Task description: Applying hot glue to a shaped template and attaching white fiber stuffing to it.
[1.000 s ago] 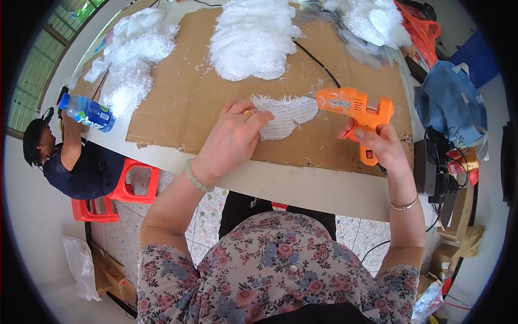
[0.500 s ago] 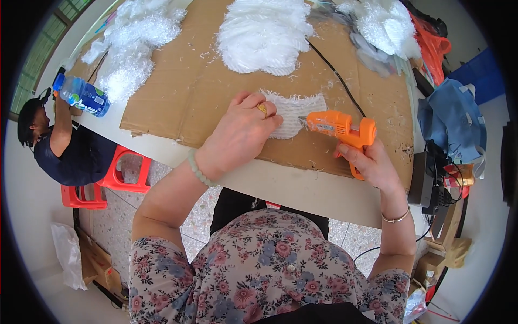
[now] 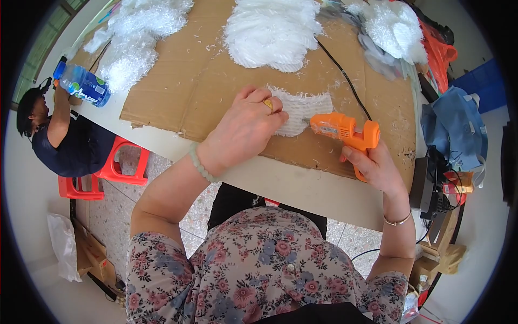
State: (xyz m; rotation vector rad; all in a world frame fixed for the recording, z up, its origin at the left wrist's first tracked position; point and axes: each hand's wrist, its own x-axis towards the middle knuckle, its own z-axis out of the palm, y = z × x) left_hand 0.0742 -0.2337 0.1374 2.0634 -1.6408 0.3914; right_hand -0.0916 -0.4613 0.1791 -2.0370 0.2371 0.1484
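Note:
A small white piece of fringed fabric (image 3: 302,110) lies on the cardboard sheet (image 3: 178,97). At its left edge rests my left hand (image 3: 245,121), fingers curled in and pressed together on the fabric; their tips are partly hidden. My right hand (image 3: 375,164) grips an orange hot glue gun (image 3: 345,129) by its handle. The gun's nozzle points left, at or just above the fabric's right part; I cannot tell whether it touches. A black cord (image 3: 345,75) runs from the gun toward the back.
White fluffy fringed material lies in a middle pile (image 3: 272,35), a left pile (image 3: 143,43) and a right pile (image 3: 394,29). A blue-capped bottle (image 3: 83,86) stands at the left edge, near a seated person (image 3: 65,129). Blue cloth (image 3: 453,127) hangs at the right.
The whole view has shifted slightly. Both hands, the glue gun and the fabric keep nearly the same places relative to one another.

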